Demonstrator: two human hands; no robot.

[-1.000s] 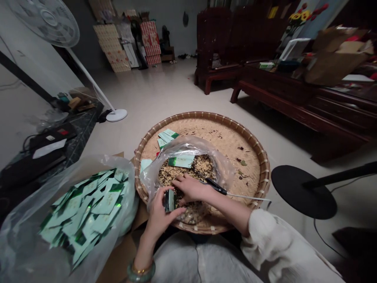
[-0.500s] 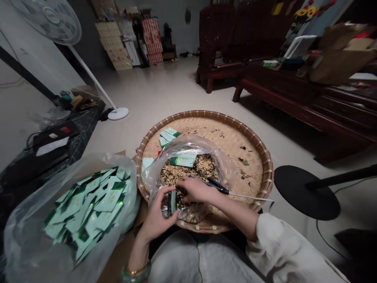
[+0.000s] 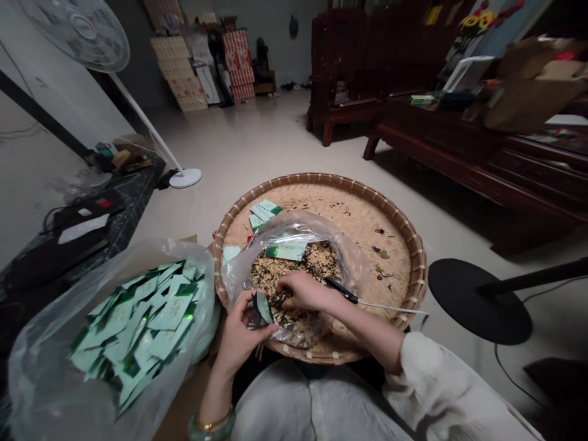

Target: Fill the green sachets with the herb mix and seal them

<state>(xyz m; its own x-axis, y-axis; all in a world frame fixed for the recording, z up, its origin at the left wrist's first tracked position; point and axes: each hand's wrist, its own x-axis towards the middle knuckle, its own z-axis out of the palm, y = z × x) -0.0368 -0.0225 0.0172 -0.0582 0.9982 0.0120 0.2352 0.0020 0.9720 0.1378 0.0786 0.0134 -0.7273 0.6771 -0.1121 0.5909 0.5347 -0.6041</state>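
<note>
My left hand (image 3: 243, 334) is closed around a small green sachet (image 3: 263, 308), its open top tilted toward the right. Just right of it, my right hand (image 3: 303, 292) has curled fingers, with the tips down at a loose dried mix (image 3: 271, 269) of pale and dark bits. What those fingertips hold, if anything, is hidden. The mix lies in a clear plastic bag (image 3: 353, 260) with its mouth spread wide. A flat green sachet (image 3: 287, 250) rests on top of the mix. Behind my right hand lies a black-handled tool (image 3: 340, 289) with a white cord.
The bag sits in a round woven bamboo tray (image 3: 416, 263). Several flat green sachets (image 3: 265, 211) lie at its back left. Left of the tray, a large plastic bag (image 3: 41, 367) holds many green sachets (image 3: 138, 324). A black stand base (image 3: 478, 300) is at right, a white fan (image 3: 184, 177) at back left.
The sachet in my left hand has turned from upright to tilted, with its opening showing more. My right hand has shifted slightly right, away from it.
</note>
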